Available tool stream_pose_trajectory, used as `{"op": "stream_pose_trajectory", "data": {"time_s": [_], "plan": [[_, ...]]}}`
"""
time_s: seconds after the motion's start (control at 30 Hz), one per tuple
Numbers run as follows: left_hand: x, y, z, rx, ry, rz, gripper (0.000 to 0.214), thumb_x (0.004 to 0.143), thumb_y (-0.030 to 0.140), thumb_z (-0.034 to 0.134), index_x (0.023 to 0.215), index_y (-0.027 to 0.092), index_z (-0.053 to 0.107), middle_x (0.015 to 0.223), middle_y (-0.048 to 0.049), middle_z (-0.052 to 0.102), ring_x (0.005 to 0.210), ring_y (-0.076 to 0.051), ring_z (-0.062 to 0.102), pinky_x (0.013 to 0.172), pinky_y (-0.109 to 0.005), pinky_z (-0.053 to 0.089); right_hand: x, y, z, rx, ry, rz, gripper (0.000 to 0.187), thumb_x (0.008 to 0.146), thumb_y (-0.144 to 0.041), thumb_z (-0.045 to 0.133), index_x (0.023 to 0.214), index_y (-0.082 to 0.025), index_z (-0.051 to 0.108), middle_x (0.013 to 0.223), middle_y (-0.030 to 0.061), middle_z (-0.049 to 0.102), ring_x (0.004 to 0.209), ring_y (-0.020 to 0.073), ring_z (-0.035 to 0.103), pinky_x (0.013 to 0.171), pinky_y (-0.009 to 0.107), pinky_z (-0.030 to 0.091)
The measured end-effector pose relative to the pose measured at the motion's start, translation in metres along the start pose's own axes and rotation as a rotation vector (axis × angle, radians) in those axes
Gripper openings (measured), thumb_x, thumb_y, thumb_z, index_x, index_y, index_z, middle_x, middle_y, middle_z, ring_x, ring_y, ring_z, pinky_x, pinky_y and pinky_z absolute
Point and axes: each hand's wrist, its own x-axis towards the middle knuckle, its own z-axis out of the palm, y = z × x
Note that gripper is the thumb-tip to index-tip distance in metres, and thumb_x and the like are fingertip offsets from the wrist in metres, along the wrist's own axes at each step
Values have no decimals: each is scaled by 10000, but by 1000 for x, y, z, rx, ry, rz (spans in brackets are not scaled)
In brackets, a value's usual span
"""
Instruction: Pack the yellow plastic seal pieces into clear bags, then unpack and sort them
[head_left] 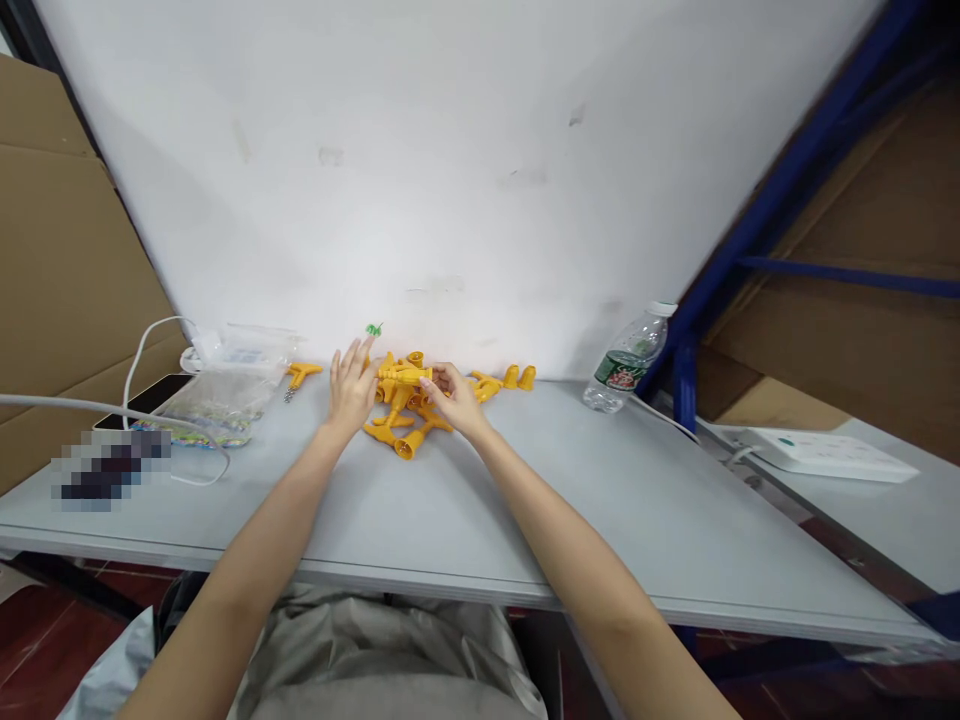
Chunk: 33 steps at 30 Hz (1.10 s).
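A yellow plastic corkscrew (405,375) lies level in front of me, above a pile of similar parts. My right hand (457,403) pinches its right end between thumb and fingers. My left hand (352,388) is at its other end, fingers stretched upward and apart; whether the thumb touches it is hard to make out. Beneath, the pile of yellow corkscrew parts (409,443) shows T-shaped handles and hollow bell-shaped ends. To the left lies a single yellow T-handled corkscrew (301,373) with its metal spiral showing. Two yellow bell-shaped caps (527,378) stand right of the pile.
A plastic bottle (630,362) leans at the right by the blue frame (684,380). On the left are clear plastic bags (225,385), a dark phone-like slab (146,400) and a white cable (97,405). A white wall panel (465,180) closes off the back of the grey table (450,520).
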Motion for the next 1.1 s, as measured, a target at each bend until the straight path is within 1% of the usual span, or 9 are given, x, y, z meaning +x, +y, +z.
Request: {"op": "stream_pose_trajectory", "data": {"time_s": [0.07,0.2,0.3,0.4,0.67,0.73,0.9,1.0,1.1], "plan": [[-1,-5,-2,24,25,-67,318,920,208,432,1163,219,636,1448,-145,486,1358,-275,424,1117,-534,293,1,3,-2,-2,-2,1,457,825,-611,560,1063,-221,541,867,32,590,723,164,555,656,318,498],[-5,-12,3,-1,-21,-141,357,932,215,421,1235,215,610,1197,-137,638,1070,-230,624,917,-371,477,1,9,-5,-122,-31,-33,447,834,-561,570,1118,-216,562,930,46,623,690,157,557,645,317,500],[-8,-14,7,-27,-65,-162,388,931,209,409,1278,218,582,1104,-116,633,939,-207,641,785,-300,504,2,12,-7,-241,-47,-97,423,840,-506,583,1142,-210,564,1007,74,638,715,175,576,657,335,507],[-8,-12,8,-42,-96,-180,402,926,214,411,1300,211,558,1079,-113,602,875,-198,629,730,-282,504,1,12,-10,-351,-39,-220,379,881,-441,549,1183,-212,550,1086,106,637,793,207,598,742,378,518],[-4,-6,1,-111,-232,-183,404,921,229,400,1312,205,502,1136,-114,575,896,-213,604,740,-308,505,-1,11,-22,-699,-39,-437,298,954,-242,393,1192,-204,567,1198,143,629,1096,261,581,865,401,456],[-4,-5,0,-109,-244,-173,408,925,244,398,1320,212,495,1142,-109,577,893,-209,602,740,-300,501,-1,10,-25,-759,-52,-434,296,954,-234,393,1189,-195,571,1203,147,632,1109,261,578,877,408,437],[-4,-2,0,-74,-266,-153,424,931,242,387,1340,213,492,1110,-106,568,834,-194,606,726,-289,495,-1,4,-22,-822,-80,-424,369,912,-416,530,1216,-209,563,1225,148,634,1139,292,552,1017,517,317],[-4,1,2,-75,-285,-132,415,934,242,382,1330,199,497,1127,-120,560,879,-203,613,754,-299,500,-1,1,-16,-860,-76,-409,309,936,-353,488,1202,-223,576,1178,135,659,1144,291,543,1073,572,217],[-5,3,6,-97,-291,-134,407,934,264,388,1318,193,503,1144,-128,565,912,-207,621,788,-313,506,-1,-1,-12,-916,-63,-379,228,931,-237,465,1106,-217,610,1031,117,694,1049,276,568,1064,583,212]]}}
